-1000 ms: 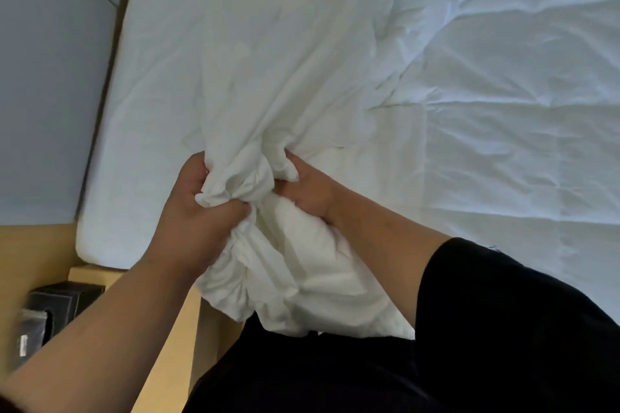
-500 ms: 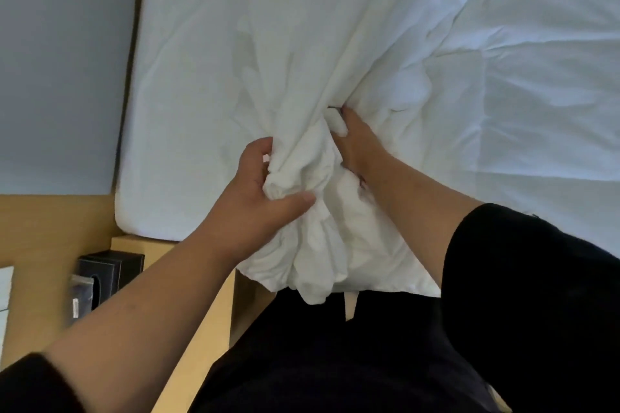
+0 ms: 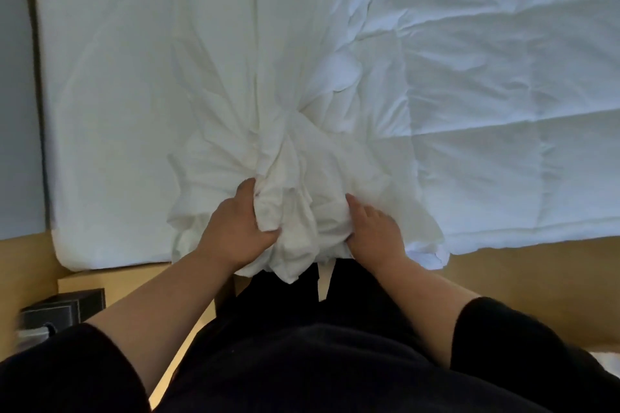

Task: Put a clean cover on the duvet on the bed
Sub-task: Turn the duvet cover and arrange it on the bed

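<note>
A thin white duvet cover point(image 3: 235, 84) lies over the left part of the bed, gathered into a bunch point(image 3: 295, 211) at the near edge. My left hand point(image 3: 238, 231) grips the left side of that bunch, thumb wrapped over a fold. My right hand point(image 3: 375, 231) holds its right side, fingers curled into the cloth and partly hidden. The quilted white duvet point(image 3: 486, 111) spreads across the right part of the bed, its near corner point(image 3: 432, 255) hanging just past my right hand.
The mattress corner point(image 3: 73, 251) lies at the near left. A grey wall panel point(image 3: 16, 111) runs along the left. A black tissue box point(image 3: 60, 312) stands on a wooden ledge at the lower left. Wooden floor point(image 3: 536, 278) shows on the right.
The view has swung so I face the bed's near edge squarely. My right hand drew back from deeper in the cloth to the near right side of the bunch. My left hand keeps its hold.
</note>
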### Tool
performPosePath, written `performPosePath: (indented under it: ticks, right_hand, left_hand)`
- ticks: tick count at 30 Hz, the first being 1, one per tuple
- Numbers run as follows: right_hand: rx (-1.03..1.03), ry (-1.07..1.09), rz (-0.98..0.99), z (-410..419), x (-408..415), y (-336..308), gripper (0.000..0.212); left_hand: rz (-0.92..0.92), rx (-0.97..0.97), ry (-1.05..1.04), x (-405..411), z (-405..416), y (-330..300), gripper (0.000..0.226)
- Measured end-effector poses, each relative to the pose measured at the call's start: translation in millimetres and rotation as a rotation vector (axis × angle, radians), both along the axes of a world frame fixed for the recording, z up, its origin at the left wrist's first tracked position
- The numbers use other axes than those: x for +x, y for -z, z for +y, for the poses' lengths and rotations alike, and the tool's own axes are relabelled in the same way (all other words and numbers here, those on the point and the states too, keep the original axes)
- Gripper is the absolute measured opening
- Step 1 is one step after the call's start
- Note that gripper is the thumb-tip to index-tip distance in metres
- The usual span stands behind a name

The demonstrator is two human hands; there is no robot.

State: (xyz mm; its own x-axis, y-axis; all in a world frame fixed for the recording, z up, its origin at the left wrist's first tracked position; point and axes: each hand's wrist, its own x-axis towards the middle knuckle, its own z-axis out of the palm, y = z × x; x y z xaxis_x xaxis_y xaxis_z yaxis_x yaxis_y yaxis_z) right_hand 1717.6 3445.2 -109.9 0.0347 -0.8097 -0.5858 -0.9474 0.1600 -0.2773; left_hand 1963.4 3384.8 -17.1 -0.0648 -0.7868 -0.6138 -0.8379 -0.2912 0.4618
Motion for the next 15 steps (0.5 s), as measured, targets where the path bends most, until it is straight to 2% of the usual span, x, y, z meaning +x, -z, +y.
performPosePath:
  ticks: [2,4,6,8,11,12,13,15]
  right_hand:
    - [0.072,0.052,-0.079,-32,9,-5,0.041]
    - [0.075,0.105,-0.181,-58,21,-20,0.028]
    - [0.041,0.222,-0.335,-73,31,-38,0.015]
    - [0.085,0.358,-0.525,-80,33,-60,0.012]
    - [0.397,0.639,-0.957,-75,12,-100,0.024]
    - [0.415,0.668,-0.976,-70,3,-111,0.027]
    - [0.346,0.664,-0.892,-67,-5,-121,0.029]
    - [0.086,0.610,-0.643,-62,-12,-131,0.040]
  left_hand:
    - [-0.054,0.014,-0.042,-8,-8,-5,0.064]
    - [-0.031,-0.010,-0.070,-11,-19,-12,0.047]
    - [0.076,-0.010,-0.140,-13,-29,-23,0.045]
    - [0.201,-0.019,-0.180,-16,-34,-35,0.050]
    - [0.347,0.000,-0.110,-30,-36,-51,0.060]
    - [0.362,0.047,-0.033,-36,-35,-53,0.067]
    - [0.350,0.112,0.065,-42,-35,-52,0.075]
    - [0.275,0.200,0.293,-55,-31,-44,0.092]
